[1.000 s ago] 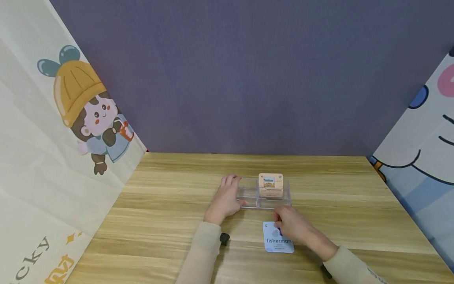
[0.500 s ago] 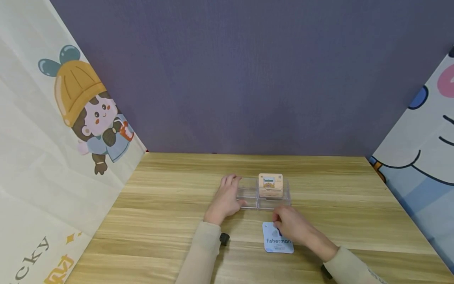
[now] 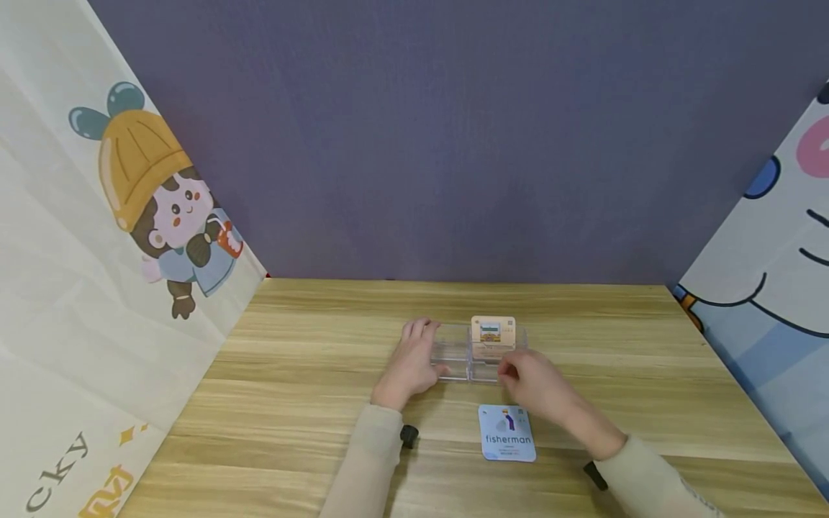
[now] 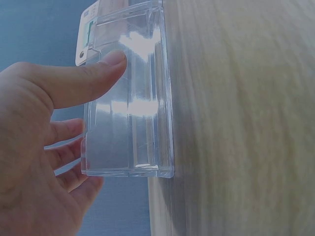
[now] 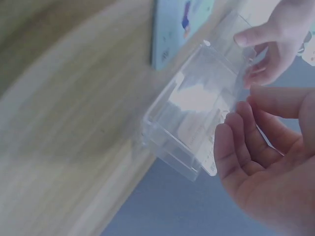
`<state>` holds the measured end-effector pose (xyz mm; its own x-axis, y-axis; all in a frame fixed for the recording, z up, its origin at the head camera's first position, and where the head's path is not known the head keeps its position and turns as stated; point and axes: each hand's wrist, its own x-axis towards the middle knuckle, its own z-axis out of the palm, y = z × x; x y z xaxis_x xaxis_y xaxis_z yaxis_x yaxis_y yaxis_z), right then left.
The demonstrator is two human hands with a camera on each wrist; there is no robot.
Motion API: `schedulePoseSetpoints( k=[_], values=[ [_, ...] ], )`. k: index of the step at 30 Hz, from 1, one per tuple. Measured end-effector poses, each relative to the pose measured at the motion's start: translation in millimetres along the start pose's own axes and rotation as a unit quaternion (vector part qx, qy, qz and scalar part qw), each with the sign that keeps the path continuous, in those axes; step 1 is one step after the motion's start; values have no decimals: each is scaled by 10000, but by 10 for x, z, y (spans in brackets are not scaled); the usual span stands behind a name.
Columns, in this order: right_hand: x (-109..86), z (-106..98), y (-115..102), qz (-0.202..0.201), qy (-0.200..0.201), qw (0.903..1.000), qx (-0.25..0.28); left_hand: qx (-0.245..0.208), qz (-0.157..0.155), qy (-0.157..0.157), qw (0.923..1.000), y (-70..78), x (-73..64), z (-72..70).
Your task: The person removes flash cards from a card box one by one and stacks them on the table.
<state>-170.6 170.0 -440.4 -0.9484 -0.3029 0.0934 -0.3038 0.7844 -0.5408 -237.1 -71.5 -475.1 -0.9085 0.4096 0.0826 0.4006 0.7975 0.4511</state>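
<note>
Backing table (image 3: 324,345) and holder (image 3: 450,352): purplish wall (image 3: 414,144)

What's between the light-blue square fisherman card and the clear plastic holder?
In the head view, bare wood-grain tabletop between the card and the holder, except toward the right, where the right hand overlaps the gap.

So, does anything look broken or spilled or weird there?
No, nothing stands out as odd. The orange card stands in the clear holder, the left hand grips one end of it, and the blue fisherman card lies on the table in front. I see no spill or crack.
</note>
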Motion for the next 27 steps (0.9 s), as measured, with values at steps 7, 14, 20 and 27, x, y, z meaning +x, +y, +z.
schedulePoseSetpoints(
  k=[7, 14, 20, 27],
  values=[
    [63, -69, -23, -71, 244, 9993, -267, -20, -46, -36, 10000, 2, 0, 6],
    [131, -102, -19, -147, 537, 9979, -337, -31, -59, -45, 10000, 5, -1, 3],
    [183, -127, -15, -300, 838, 9946, -531, -19, -68, -53, 10000, 4, 1, 4],
    [248, -153, 6, -377, 1024, 9922, -603, 8, -43, -34, 10000, 5, 4, 7]
  ],
)
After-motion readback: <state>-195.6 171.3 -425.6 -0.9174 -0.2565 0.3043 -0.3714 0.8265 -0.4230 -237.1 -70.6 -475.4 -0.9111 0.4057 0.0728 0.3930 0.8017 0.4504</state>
